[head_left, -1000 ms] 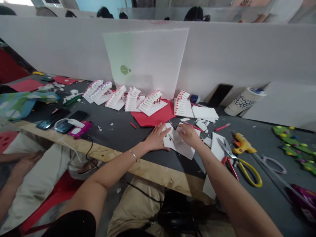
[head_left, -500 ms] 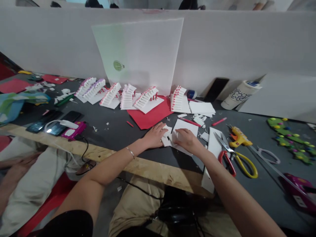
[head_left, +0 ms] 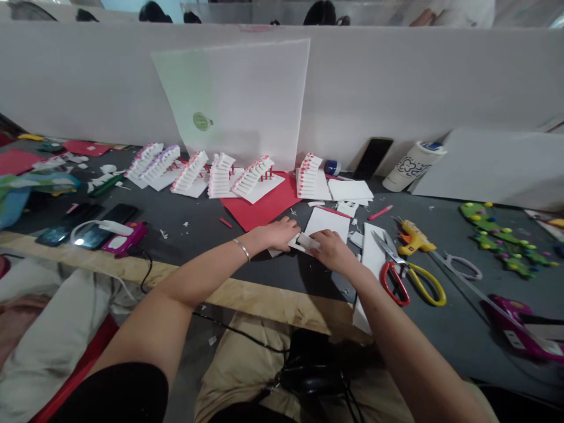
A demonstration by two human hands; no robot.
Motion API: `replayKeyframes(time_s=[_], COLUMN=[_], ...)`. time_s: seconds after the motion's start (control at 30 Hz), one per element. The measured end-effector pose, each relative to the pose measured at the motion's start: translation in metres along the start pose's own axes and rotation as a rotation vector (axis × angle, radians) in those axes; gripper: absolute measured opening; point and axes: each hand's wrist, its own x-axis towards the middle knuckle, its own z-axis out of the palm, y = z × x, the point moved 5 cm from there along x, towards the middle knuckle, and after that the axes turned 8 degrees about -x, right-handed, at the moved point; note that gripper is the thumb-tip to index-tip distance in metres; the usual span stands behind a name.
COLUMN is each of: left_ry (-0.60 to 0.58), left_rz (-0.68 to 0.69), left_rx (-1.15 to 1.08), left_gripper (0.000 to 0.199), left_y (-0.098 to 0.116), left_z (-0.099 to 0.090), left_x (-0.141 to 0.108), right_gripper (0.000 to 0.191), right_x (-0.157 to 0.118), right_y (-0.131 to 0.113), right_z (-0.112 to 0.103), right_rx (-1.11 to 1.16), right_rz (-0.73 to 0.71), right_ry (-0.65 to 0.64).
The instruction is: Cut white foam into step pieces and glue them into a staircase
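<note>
A black sleeve [head_left: 118, 390], beige trousers [head_left: 244, 358] and 1 silver bracelet [head_left: 242, 250] show.

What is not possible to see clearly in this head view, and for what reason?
In the head view:
White piece: ends covered by the left hand and right hand.
People behind the partition: mostly hidden by it.
White cup: small marking below the pattern, too small to read.
Purple block: cut off by the right edge.

No lettering can be read. Between two and three o'clock, the white cup [head_left: 413, 167] bears a dark blue pattern (faint marks below it are too small to decipher); toward ten, a green balloon emblem [head_left: 202, 121] marks the pale board [head_left: 259, 100].
</note>
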Motion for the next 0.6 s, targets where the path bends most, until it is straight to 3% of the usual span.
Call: replayKeyframes(time_s=[0.23, 0.4, 0.6], left_ry=[0.108, 0.258, 0.197], left_rz=[0.0, -0.054, -0.006], left_rx=[-0.077, -0.187, -0.275], left_gripper=[0.049, 0.054, 0.086], left_y=[-0.002, -0.008, -0.008], left_z=[-0.007, -0.02, -0.005], left_x=[-0.01, -0.04, -0.075], right_gripper=[0.026, 0.023, 0.033], right_x=[-0.008, -0.01, 0.008], right_y=[0.01, 0.017, -0.012], right_z=[-0.002, -0.009, -0.002], right_rx=[0.12, 0.366, 0.728], right_rz=[0.056, 0.251, 0.259], right_ry=[0.072, 0.098, -0.023])
